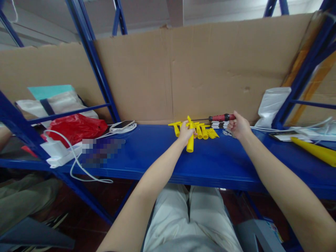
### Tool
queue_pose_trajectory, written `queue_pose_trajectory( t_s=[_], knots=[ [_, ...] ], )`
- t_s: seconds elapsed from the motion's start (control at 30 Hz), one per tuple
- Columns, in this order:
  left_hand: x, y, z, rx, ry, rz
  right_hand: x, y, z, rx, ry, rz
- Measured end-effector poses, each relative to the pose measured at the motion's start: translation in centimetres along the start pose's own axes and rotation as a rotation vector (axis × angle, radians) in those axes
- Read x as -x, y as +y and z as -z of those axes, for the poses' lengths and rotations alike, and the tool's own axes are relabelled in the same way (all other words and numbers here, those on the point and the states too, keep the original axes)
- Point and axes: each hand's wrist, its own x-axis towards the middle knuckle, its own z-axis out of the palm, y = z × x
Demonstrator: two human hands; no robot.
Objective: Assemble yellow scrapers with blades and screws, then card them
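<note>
My left hand (184, 133) is closed around a yellow plastic handle-like piece (190, 145), its wide hollow end pointing down toward me. In my right hand (239, 126), the fingers pinch the end of a screwdriver (219, 118) with a red and black handle. Its thin shaft points left, toward the top of the yellow piece; whether the tip touches it I cannot tell. Behind my left hand, several more yellow T-shaped pieces (204, 132) lie in a row on the blue shelf. Small yellow strips (212, 133) sit at their right, beside a stack of white-and-black pieces (219, 125).
A cardboard wall (210, 70) closes off the back of the blue shelf (152, 154). Leftward lie a phone (125, 124) on coiled white cable, a red bag (78, 128) and a power strip (63, 158). A white pouch (273, 105) and a long yellow object (315, 150) are rightward.
</note>
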Motion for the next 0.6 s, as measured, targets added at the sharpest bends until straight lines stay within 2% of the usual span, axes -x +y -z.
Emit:
queue_pose_trajectory(
  t_s=[0.1, 0.3, 0.6],
  knots=[
    [0.0, 0.0, 0.0, 0.003, 0.0, -0.007, 0.5, -0.5, -0.5, -0.006, 0.07, -0.026],
    [0.0, 0.1, 0.0, -0.003, -0.008, -0.01, 1.9, -1.6, -2.0, -0.03, 0.106, -0.033],
    [-0.1, 0.0, 0.1, -0.039, -0.003, -0.006, 1.6, -1.1, -1.9, 0.028, 0.114, 0.079]
  ],
)
